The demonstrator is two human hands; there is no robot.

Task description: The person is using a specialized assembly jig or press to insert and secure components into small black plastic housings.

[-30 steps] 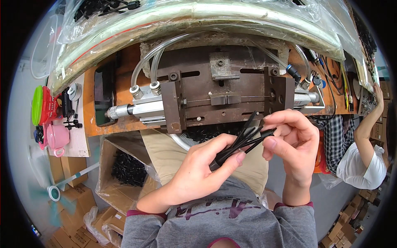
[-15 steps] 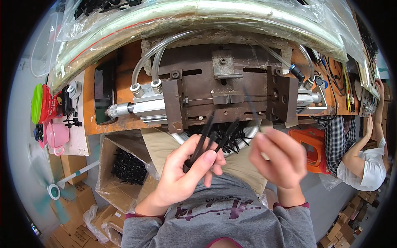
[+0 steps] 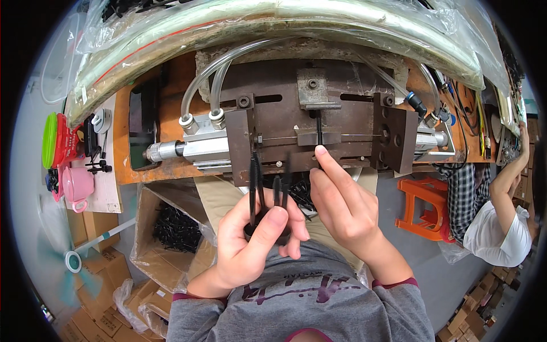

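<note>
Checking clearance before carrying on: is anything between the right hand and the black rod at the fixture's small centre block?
Nothing visible. The right hand has its index fingertip at the near end of the black rod, with no object between. The left hand, holding other black pieces, is off to the left.

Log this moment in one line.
left hand: holds black sticks | right hand: forefinger at single stick's near end | single stick: on brown metal fixture
</note>
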